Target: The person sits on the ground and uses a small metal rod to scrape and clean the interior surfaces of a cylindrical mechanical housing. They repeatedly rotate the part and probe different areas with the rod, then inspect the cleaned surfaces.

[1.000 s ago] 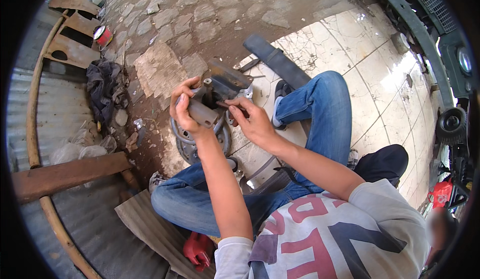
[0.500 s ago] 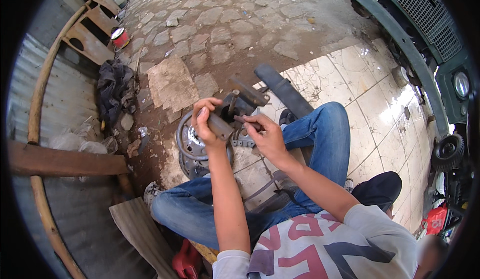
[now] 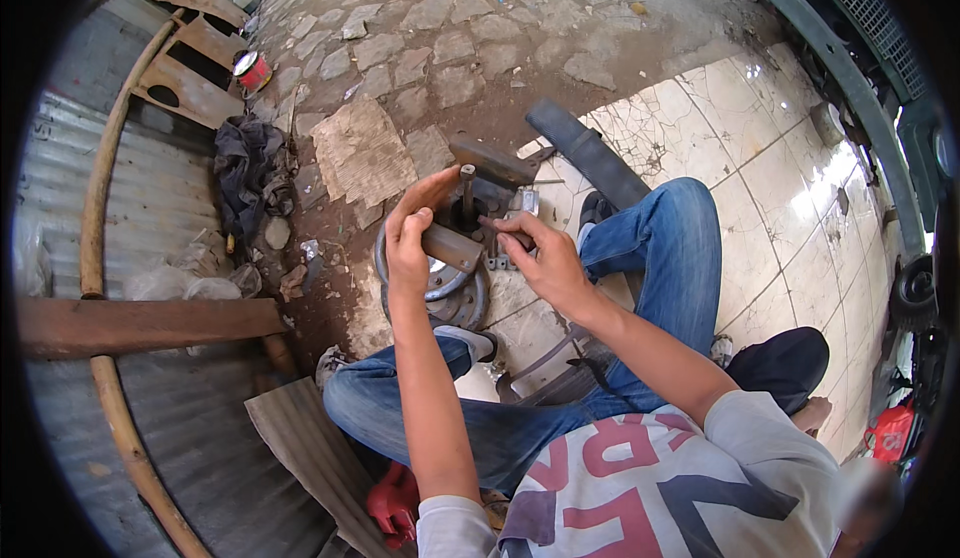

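My left hand (image 3: pixel 408 248) has its fingers stretched along a brown-grey metal piece (image 3: pixel 452 247) that lies against its palm, with the thumb on top. My right hand (image 3: pixel 545 258) is closed in a pinch on a short dark rod (image 3: pixel 489 223), whose tip points to the foot of an upright metal post (image 3: pixel 468 196). Behind the post lies a thick rusty metal bar (image 3: pixel 492 161). Round metal wheel parts (image 3: pixel 470 303) sit below the left hand, partly hidden by it. A small metal plate with holes (image 3: pixel 500 258) rests beside the right hand.
A black flat strip (image 3: pixel 585 150) lies on cracked white tiles (image 3: pixel 755 178) ahead. A flat tan slab (image 3: pixel 362 148) and dark cloth (image 3: pixel 250 173) are at left, near the corrugated metal wall (image 3: pixel 75 198). A green vehicle front (image 3: pixel 860 88) borders the right. Another person's dark-clothed knee (image 3: pixel 785 368) is close at right.
The view has shifted slightly, moving the scene rightward. My left fingers have straightened and reach toward the post. The right hand still pinches the short rod close to the post.
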The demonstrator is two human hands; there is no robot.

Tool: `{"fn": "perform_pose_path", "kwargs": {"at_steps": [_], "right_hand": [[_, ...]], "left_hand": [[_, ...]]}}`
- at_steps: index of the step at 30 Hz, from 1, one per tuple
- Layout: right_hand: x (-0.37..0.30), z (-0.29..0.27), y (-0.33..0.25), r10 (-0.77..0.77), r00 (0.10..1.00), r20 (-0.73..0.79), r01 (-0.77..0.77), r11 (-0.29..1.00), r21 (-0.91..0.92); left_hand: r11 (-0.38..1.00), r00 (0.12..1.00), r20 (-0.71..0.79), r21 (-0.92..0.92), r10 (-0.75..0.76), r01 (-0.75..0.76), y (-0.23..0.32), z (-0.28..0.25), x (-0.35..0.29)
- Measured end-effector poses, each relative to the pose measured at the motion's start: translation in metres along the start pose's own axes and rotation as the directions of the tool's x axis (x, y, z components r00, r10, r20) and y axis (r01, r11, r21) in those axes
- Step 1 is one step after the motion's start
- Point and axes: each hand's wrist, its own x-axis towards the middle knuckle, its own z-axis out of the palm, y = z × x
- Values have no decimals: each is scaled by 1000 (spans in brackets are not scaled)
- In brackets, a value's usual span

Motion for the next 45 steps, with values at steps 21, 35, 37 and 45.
{"fn": "perform_pose_path", "kwargs": {"at_steps": [21,35,37,45], "right_hand": [[0,20,28,66,993,-96,-36,957,288],[-7,33,24,183,979,-91,-140,924,355],[-3,32,28,120,987,-109,-82,949,305],[-15,17,24,-220,973,-70,205,962,-180]], "left_hand": [[987,989,41,79,-143,139,4,16,34],[978,977,-138,109,-162,177,-5,25,43],[976,973,-180,139,-143,169,1,30,40],[945,980,-153,282,-125,164,4,17,28]]}}
